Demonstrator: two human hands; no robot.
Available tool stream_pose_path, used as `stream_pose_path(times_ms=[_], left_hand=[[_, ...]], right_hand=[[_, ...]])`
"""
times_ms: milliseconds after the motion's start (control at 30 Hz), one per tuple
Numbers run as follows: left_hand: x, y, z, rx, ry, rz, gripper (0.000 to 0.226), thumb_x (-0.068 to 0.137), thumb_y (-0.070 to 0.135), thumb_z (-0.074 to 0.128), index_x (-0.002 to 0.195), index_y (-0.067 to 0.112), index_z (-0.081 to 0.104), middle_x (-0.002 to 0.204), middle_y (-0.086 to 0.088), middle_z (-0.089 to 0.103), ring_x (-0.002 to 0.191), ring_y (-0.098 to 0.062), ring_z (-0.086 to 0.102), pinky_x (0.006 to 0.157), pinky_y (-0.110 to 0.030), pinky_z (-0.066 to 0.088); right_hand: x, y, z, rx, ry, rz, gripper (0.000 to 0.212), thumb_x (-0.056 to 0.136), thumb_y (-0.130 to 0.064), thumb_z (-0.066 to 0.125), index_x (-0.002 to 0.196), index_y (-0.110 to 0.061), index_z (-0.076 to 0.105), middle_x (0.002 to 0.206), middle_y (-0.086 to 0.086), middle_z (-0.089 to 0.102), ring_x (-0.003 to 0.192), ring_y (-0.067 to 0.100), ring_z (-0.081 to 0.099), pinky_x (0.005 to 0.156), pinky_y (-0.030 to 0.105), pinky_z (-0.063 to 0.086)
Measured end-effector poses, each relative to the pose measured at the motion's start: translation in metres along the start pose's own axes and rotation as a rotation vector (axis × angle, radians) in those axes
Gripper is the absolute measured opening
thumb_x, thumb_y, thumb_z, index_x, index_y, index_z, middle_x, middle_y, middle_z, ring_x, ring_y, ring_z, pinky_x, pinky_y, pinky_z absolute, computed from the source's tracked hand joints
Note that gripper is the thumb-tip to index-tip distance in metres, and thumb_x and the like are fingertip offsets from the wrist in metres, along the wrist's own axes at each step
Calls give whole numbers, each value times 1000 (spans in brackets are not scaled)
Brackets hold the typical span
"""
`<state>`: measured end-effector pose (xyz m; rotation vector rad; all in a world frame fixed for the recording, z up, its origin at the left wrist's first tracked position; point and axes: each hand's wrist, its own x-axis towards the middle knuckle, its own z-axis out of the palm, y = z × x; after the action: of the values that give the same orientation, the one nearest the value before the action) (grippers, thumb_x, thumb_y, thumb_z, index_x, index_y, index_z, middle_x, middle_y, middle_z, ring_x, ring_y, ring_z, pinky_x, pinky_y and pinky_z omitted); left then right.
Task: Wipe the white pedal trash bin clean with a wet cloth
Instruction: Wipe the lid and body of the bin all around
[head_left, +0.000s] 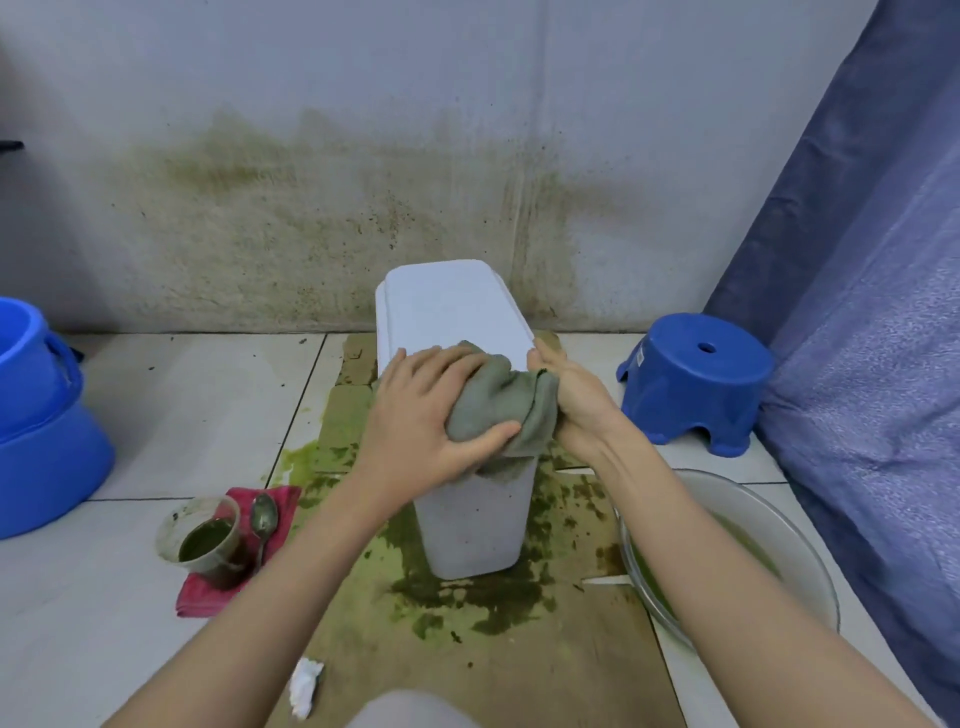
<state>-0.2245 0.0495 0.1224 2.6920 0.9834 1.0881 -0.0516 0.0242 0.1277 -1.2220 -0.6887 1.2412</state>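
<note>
Bin place: the white bin (470, 499) stands upright on a stained cardboard sheet (571, 649), in front of you, with the dirty wall (311, 218) behind it.
Bin axis: the lid (452, 306) is long and runs away from you toward the wall; its near end is under your hands.
Cloth place: the grey-green cloth (498, 402) lies bunched on the near end of the lid and hangs a little over the front edge.
Left hand: your left hand (431, 415) lies on top of the cloth, fingers spread over it and thumb curled under its front fold, so it holds the cloth.
Right hand: your right hand (569, 392) is at the right edge of the lid, fingers closed around the cloth's right end.
Nearer hand: both touch the cloth; I judge the left one is better placed to push along the lid.
Bin look: the far part of the lid looks clean and white; the front wall has faint grey speckles low down.
Rinse water: the basin (810, 561) with green water is just at your right.
</note>
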Motion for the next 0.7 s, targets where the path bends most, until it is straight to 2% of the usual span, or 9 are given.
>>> stream_pose_path(times_ms=[67, 133, 233, 333, 400, 533, 600, 667, 700], left_hand=[[23, -14, -13, -74, -110, -240, 77, 69, 81, 47, 127, 30, 57, 135, 11, 53, 126, -14, 45, 109, -36, 33], [28, -17, -16, 23, -202, -354, 83, 69, 84, 37, 134, 34, 50, 146, 11, 42, 136, -16, 34, 114, -38, 24], [0, 0, -15, 128, -186, -243, 80, 75, 78, 28, 140, 34, 44, 150, 8, 37, 140, -20, 29, 118, -43, 14], [-37, 14, -17, 75, -67, -72, 67, 86, 64, 40, 136, 21, 51, 142, 0, 49, 133, -25, 39, 113, -46, 28], [-49, 19, -16, 106, -44, -76, 66, 91, 59, 38, 138, 14, 48, 144, -4, 47, 135, -27, 38, 113, -44, 29], [-29, 4, -18, -49, -87, -491, 75, 94, 60, 26, 150, 9, 21, 157, -10, 19, 146, -24, 13, 120, -39, 11], [-6, -14, -23, -274, -63, -715, 63, 99, 48, 32, 145, 5, 31, 148, -18, 34, 139, -32, 27, 115, -45, 23], [-2, -14, -24, -330, 2, -722, 48, 100, 37, 35, 133, 3, 45, 132, -17, 51, 126, -35, 42, 106, -47, 33], [-8, -8, -22, -305, 10, -689, 49, 101, 38, 34, 134, 3, 43, 133, -16, 50, 128, -34, 41, 106, -47, 33]], right_hand=[[-8, 6, 16, -20, 12, 21, 51, 101, -24, 40, 149, -17, 24, 160, 3, 2, 144, 25, 19, 112, 47, 32], [-16, 16, 33, -80, 56, 15, 52, 101, -26, 38, 150, -22, 21, 160, 1, -1, 145, 24, 14, 113, 49, 30], [-24, 21, 41, -26, 117, 20, 52, 102, -28, 35, 150, -24, 18, 159, -4, -4, 145, 21, 17, 113, 47, 31], [-29, 19, 37, -26, 111, 16, 55, 101, -32, 38, 151, -26, 14, 157, -8, -14, 146, 16, 9, 114, 42, 29], [-33, 20, 38, -62, 94, 22, 60, 99, -42, 38, 151, -27, 12, 157, -8, -16, 146, 15, 4, 115, 43, 27], [-34, 18, 41, -218, 94, -5, 61, 99, -45, 35, 150, -30, 4, 157, -7, -18, 145, 13, -5, 118, 39, 15], [-36, 17, 43, -309, 104, -3, 60, 100, -46, 31, 150, -31, 0, 156, -7, -21, 144, 12, -10, 116, 38, 7], [-36, 18, 43, -355, 134, -11, 59, 100, -45, 28, 150, -29, -1, 156, -7, -21, 144, 12, -9, 116, 37, 6], [-36, 18, 43, -378, 151, -23, 59, 101, -44, 27, 150, -28, -1, 156, -7, -21, 145, 12, -9, 115, 37, 7]])
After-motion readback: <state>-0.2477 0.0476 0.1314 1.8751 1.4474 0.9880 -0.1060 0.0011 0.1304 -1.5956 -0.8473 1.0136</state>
